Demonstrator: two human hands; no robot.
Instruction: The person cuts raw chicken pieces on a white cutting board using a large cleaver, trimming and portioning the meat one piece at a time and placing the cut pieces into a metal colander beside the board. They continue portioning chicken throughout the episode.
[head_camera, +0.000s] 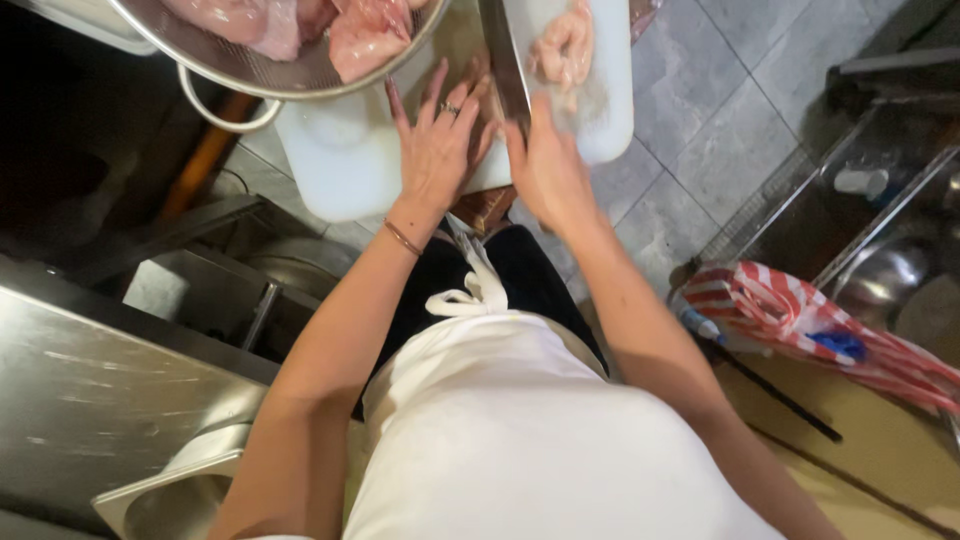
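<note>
Closest to me is the white apron (520, 430), its tie knotted at the waist, and both bare forearms run forward from it toward a white cutting board (350, 165) that seems to sit low, over a grey tiled floor (700, 150).

At the board's near edge my left hand (435, 150) lies flat with the fingers spread, a ring on one finger and a thin bracelet (403, 238) at the wrist. It presses down on something pinkish that I judge to be raw meat, though the palm hides most of it. My right hand (548, 170) is curled around the handle of a large knife (503, 60); the handle itself is hidden, so I go by how the blade rises out of the fist. The blade lies just beside the left fingertips, and that is my main worry: on slick meat a slip would bring the edge against them.

Farther along, at the board's far right corner, a pale piece of raw chicken (562, 45) sits close to the edge and could slide off onto the tiles. Over the far left corner hangs a metal colander (260, 60) full of more raw meat (365, 35), its looped handle overlapping the board; a knock from my left elbow could tip it.
</note>
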